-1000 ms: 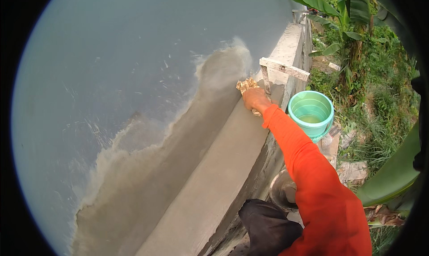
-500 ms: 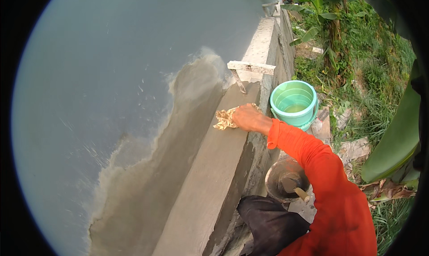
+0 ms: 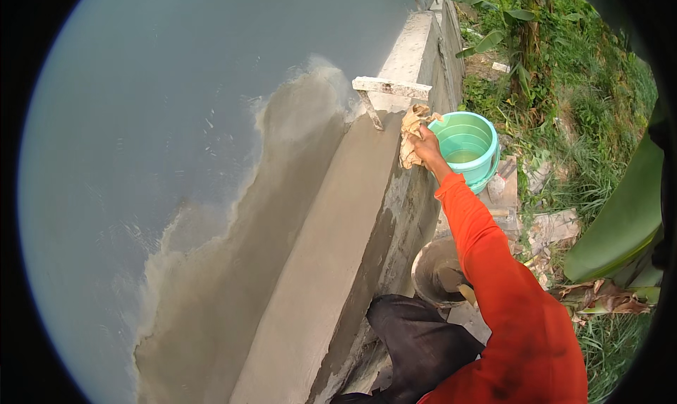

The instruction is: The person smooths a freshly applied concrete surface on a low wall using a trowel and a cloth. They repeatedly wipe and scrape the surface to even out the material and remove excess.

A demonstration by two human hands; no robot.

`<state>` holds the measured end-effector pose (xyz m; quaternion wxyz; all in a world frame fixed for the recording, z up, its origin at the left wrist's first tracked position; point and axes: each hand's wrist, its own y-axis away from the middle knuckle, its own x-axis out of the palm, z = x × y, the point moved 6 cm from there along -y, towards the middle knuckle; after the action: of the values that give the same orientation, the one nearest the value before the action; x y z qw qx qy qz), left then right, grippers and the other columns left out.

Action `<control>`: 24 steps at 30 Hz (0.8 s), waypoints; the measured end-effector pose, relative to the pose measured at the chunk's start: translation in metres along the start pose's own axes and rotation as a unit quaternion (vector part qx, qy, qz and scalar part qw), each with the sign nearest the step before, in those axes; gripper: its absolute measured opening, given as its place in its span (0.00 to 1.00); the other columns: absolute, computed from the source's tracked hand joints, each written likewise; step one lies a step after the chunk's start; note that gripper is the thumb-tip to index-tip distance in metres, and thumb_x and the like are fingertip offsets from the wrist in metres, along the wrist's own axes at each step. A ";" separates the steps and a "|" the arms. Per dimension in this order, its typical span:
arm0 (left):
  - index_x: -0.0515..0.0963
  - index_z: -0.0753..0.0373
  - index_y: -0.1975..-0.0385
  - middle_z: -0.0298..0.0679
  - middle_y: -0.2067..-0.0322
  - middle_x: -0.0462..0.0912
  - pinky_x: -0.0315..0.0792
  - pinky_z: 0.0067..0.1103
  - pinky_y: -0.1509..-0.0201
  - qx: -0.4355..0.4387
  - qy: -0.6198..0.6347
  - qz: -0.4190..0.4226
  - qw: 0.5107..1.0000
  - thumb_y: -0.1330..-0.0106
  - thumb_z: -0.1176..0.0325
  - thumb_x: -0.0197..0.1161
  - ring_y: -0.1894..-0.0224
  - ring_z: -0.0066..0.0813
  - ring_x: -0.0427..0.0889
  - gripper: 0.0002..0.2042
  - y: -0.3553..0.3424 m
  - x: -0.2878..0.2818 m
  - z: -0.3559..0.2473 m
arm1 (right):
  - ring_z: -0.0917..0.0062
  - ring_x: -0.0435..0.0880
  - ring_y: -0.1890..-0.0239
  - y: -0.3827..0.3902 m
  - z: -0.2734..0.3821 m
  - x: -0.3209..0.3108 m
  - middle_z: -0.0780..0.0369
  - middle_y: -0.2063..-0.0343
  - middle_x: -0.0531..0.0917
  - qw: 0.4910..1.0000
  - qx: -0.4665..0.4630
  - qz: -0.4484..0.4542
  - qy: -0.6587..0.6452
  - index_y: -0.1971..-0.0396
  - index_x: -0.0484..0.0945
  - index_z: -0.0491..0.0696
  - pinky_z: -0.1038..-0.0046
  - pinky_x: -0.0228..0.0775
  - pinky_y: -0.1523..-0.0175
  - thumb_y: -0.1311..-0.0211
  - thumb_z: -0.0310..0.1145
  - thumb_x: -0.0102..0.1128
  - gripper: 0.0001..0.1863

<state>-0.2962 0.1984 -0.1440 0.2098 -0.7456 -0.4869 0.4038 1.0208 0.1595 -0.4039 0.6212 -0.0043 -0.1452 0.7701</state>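
My right hand (image 3: pixel 429 151), in an orange sleeve, is closed on a crumpled piece of tan paper (image 3: pixel 410 134). Hand and paper are above the outer edge of a ledge (image 3: pixel 321 238) coated in smooth grey mortar, right beside a mint-green bucket (image 3: pixel 474 130) with some liquid in it. Part of the paper overlaps the bucket's near rim in the picture; whether they touch I cannot tell. My left hand is out of sight.
A whitish T-shaped wooden piece (image 3: pixel 392 87) stands on the ledge ahead. Below my forearm sits a dark mortar-stained pail (image 3: pixel 427 271) with a wooden-handled tool, partly hidden. Wet mortar (image 3: pixel 233 284) spreads over the grey surface left. Grass and banana plants (image 3: pixel 613 238) grow right.
My right hand has lifted the crumpled paper off the mortar and moved it right and forward to beside the green bucket. My view has shifted slightly.
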 end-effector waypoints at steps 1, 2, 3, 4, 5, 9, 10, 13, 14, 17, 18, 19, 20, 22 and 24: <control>0.79 0.70 0.69 0.40 0.72 0.82 0.76 0.37 0.61 -0.001 -0.001 -0.002 1.000 0.30 0.62 0.71 0.69 0.34 0.77 0.15 0.001 -0.004 0.003 | 0.69 0.89 0.49 0.014 -0.006 0.007 0.55 0.47 0.91 1.000 -0.006 0.025 -0.004 0.31 0.78 0.38 0.66 0.78 0.41 0.29 0.29 0.68 0.28; 0.79 0.70 0.69 0.40 0.72 0.82 0.76 0.37 0.61 -0.004 -0.004 -0.002 1.000 0.30 0.62 0.71 0.69 0.34 0.77 0.15 0.003 -0.007 0.008 | 0.71 0.88 0.50 0.033 -0.007 0.014 0.55 0.48 0.91 0.999 -0.025 0.046 -0.006 0.32 0.79 0.38 0.66 0.78 0.42 0.29 0.29 0.68 0.27; 0.79 0.70 0.69 0.40 0.72 0.82 0.76 0.37 0.61 -0.007 -0.008 -0.001 1.000 0.30 0.62 0.71 0.69 0.34 0.77 0.15 0.005 -0.008 0.013 | 0.72 0.88 0.51 0.054 -0.006 0.016 0.55 0.49 0.91 0.998 -0.033 0.055 -0.005 0.33 0.79 0.39 0.67 0.78 0.44 0.30 0.30 0.68 0.27; 0.79 0.70 0.69 0.40 0.72 0.82 0.76 0.37 0.61 -0.010 -0.010 0.001 1.000 0.30 0.62 0.71 0.69 0.34 0.77 0.16 0.007 -0.011 0.018 | 0.73 0.87 0.52 0.078 -0.004 0.015 0.55 0.50 0.91 0.998 -0.030 0.054 -0.005 0.34 0.80 0.39 0.68 0.78 0.45 0.30 0.31 0.68 0.26; 0.79 0.70 0.69 0.40 0.72 0.82 0.76 0.37 0.61 -0.014 -0.013 0.002 1.000 0.30 0.62 0.71 0.69 0.34 0.77 0.16 0.009 -0.012 0.023 | 0.76 0.86 0.59 0.109 -0.002 0.014 0.57 0.57 0.91 0.999 -0.021 0.035 0.007 0.37 0.82 0.40 0.70 0.78 0.52 0.29 0.34 0.68 0.24; 0.79 0.70 0.69 0.39 0.72 0.82 0.76 0.37 0.61 -0.022 -0.025 0.005 0.999 0.29 0.62 0.70 0.69 0.33 0.77 0.16 0.012 -0.019 0.042 | 0.72 0.87 0.60 0.245 0.014 0.025 0.56 0.60 0.91 0.992 0.096 0.065 0.053 0.34 0.77 0.37 0.67 0.80 0.52 0.28 0.41 0.69 0.30; 0.79 0.70 0.69 0.39 0.72 0.82 0.76 0.37 0.61 -0.024 -0.027 0.005 0.999 0.29 0.62 0.70 0.69 0.33 0.77 0.16 0.013 -0.022 0.046 | 0.71 0.88 0.60 0.279 0.028 0.028 0.56 0.61 0.91 0.994 0.059 0.083 0.050 0.34 0.76 0.36 0.66 0.80 0.52 0.28 0.43 0.69 0.32; 0.78 0.70 0.69 0.39 0.72 0.82 0.76 0.37 0.61 -0.030 -0.034 0.005 0.999 0.29 0.62 0.70 0.69 0.33 0.77 0.16 0.016 -0.027 0.058 | 0.74 0.86 0.53 0.376 0.077 0.038 0.60 0.52 0.87 0.992 -0.042 0.111 0.045 0.47 0.81 0.43 0.68 0.79 0.51 0.28 0.26 0.66 0.12; 0.78 0.70 0.69 0.39 0.72 0.82 0.75 0.37 0.60 -0.031 -0.034 0.004 0.999 0.29 0.62 0.70 0.68 0.33 0.77 0.16 0.018 -0.030 0.062 | 0.68 0.84 0.54 0.407 0.098 0.036 0.58 0.55 0.84 0.984 -0.118 0.101 0.087 0.48 0.80 0.44 0.64 0.77 0.50 0.29 0.25 0.67 0.12; 0.78 0.70 0.69 0.39 0.72 0.82 0.75 0.37 0.60 -0.033 -0.041 0.004 0.999 0.29 0.62 0.70 0.68 0.33 0.76 0.16 0.020 -0.036 0.072 | 0.58 0.82 0.48 0.467 0.128 0.030 0.53 0.48 0.82 0.972 -0.118 0.189 0.071 0.49 0.77 0.43 0.56 0.75 0.44 0.33 0.26 0.69 0.16; 0.78 0.70 0.69 0.39 0.72 0.82 0.75 0.37 0.60 -0.033 -0.042 0.005 0.999 0.29 0.62 0.70 0.68 0.33 0.76 0.16 0.019 -0.040 0.076 | 0.67 0.82 0.50 0.476 0.122 0.027 0.57 0.49 0.82 0.969 0.010 0.234 -0.078 0.48 0.77 0.42 0.62 0.76 0.46 0.31 0.23 0.67 0.14; 0.78 0.70 0.69 0.38 0.72 0.81 0.75 0.37 0.60 -0.033 -0.043 0.006 0.999 0.29 0.62 0.70 0.68 0.33 0.76 0.16 0.018 -0.042 0.080 | 0.74 0.82 0.51 0.476 0.117 0.025 0.61 0.50 0.83 0.944 0.087 0.275 -0.159 0.47 0.77 0.42 0.67 0.76 0.47 0.29 0.20 0.64 0.14; 0.78 0.70 0.69 0.38 0.72 0.81 0.75 0.37 0.60 -0.033 -0.046 0.007 0.998 0.29 0.62 0.70 0.68 0.32 0.76 0.16 0.017 -0.046 0.084 | 0.81 0.82 0.52 0.473 0.113 0.018 0.64 0.50 0.83 0.939 0.123 0.269 -0.176 0.46 0.77 0.41 0.73 0.77 0.48 0.28 0.18 0.62 0.14; 0.78 0.70 0.69 0.38 0.72 0.81 0.75 0.37 0.60 -0.034 -0.048 0.012 0.998 0.29 0.62 0.70 0.68 0.32 0.76 0.16 0.013 -0.052 0.095 | 0.83 0.84 0.52 0.427 0.102 0.000 0.65 0.50 0.85 0.961 0.082 0.215 -0.157 0.43 0.77 0.40 0.75 0.78 0.48 0.27 0.15 0.59 0.16; 0.78 0.70 0.69 0.38 0.72 0.81 0.75 0.37 0.60 -0.035 -0.049 0.021 0.998 0.29 0.62 0.70 0.68 0.32 0.76 0.16 0.007 -0.056 0.107 | 0.78 0.86 0.50 0.366 0.080 -0.006 0.62 0.48 0.87 0.975 0.072 0.106 -0.184 0.41 0.77 0.39 0.73 0.79 0.45 0.27 0.15 0.61 0.17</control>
<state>-0.3898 0.1363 -0.1897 0.1515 -0.7416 -0.4948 0.4270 0.6573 0.0680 -0.4126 0.4972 0.1665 -0.1997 0.8277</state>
